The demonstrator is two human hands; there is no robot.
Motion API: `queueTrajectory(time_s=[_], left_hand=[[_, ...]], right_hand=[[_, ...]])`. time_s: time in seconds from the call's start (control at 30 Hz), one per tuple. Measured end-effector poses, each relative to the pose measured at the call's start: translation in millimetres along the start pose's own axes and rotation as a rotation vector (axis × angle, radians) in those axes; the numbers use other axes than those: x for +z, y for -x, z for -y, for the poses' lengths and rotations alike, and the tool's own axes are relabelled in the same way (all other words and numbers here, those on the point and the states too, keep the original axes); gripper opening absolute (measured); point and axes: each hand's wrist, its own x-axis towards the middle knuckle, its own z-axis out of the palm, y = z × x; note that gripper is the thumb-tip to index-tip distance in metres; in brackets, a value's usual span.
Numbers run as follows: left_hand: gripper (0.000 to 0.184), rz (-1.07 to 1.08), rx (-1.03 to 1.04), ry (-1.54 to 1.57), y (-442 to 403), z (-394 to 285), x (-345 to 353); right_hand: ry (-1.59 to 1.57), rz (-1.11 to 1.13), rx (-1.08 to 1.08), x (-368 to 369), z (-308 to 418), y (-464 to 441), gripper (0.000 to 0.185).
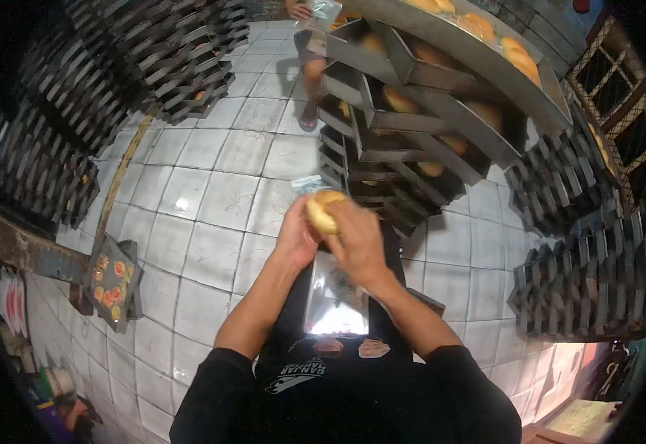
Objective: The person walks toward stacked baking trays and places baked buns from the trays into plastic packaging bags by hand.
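Observation:
A golden bread roll point(323, 216) is up in front of my body, between my two hands. My left hand point(298, 233) is closed around its left side. From the right, my right hand point(360, 238) wraps its fingers over the roll, slightly smeared by motion. Just beyond the roll is a printed clear plastic wrapper point(309, 183); whether a hand holds it I cannot tell. Below my hands, a stack of shiny clear plastic bags point(336, 302) lies over my lap.
At front right rises a crisscross stack of metal trays point(441, 140) with bread rolls point(478, 27) on top. More tray stacks point(182, 59) line the left and right sides. A tray of decorated buns point(114, 285) sits on the tiled floor point(219, 200). Another person point(312, 52) stands ahead.

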Motion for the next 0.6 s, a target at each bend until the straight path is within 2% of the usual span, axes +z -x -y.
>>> queueTrajectory(time_s=[0.03,0.07,0.1,0.13,0.17,0.2,0.23,0.3,0.33,0.4,0.43,0.47,0.5,0.53,0.57,0.6], left_hand=[[0.043,-0.024,-0.087,0.138,4,-10,-1],[0.043,-0.03,-0.097,0.168,-2,-9,-17],[0.045,-0.031,-0.108,0.2,-6,-5,-33],[0.045,-0.032,-0.102,0.184,2,1,-26],[0.047,-0.086,0.02,0.028,15,17,-8],[0.049,-0.145,0.14,-0.118,28,34,7],[0.053,-0.066,0.217,-0.094,34,43,14],[0.051,-0.024,0.246,-0.067,12,36,-12],[0.051,-0.025,0.244,-0.065,5,29,-6],[0.044,0.075,0.259,0.293,-8,22,12],[0.044,0.076,0.258,0.305,-16,28,11],[0.046,0.041,0.286,0.298,-25,37,8],[0.048,0.003,0.318,0.291,-33,41,1],[0.058,0.011,0.277,0.278,-25,31,7],[0.058,-0.001,0.278,0.286,-13,18,16],[0.062,-0.061,0.208,0.323,-3,4,26]], right_hand=[[-0.062,0.037,0.027,17,2,15,0.047],[-0.032,0.25,0.033,26,7,23,0.053],[-0.049,0.238,0.036,32,6,27,0.053],[0.061,0.2,-0.036,35,3,25,0.053],[0.177,0.165,-0.106,35,0,23,0.054],[0.252,0.291,-0.012,31,-5,17,0.051],[0.248,0.295,-0.021,25,-9,10,0.051],[0.169,0.126,-0.096,15,-12,-2,0.048],[0.144,0.128,-0.122,18,-18,-5,0.045],[0.148,0.163,-0.095,31,-28,-10,0.044],[0.149,0.197,-0.073,34,-32,-14,0.042],[0.047,0.28,0.01,28,-34,-20,0.037],[0.047,0.294,0.002,20,-34,-22,0.037],[-0.088,0.261,-0.035,10,-31,-22,0.035],[-0.224,0.226,-0.066,2,-27,-23,0.032],[-0.303,0.314,0.029,-7,-20,-23,0.022]])
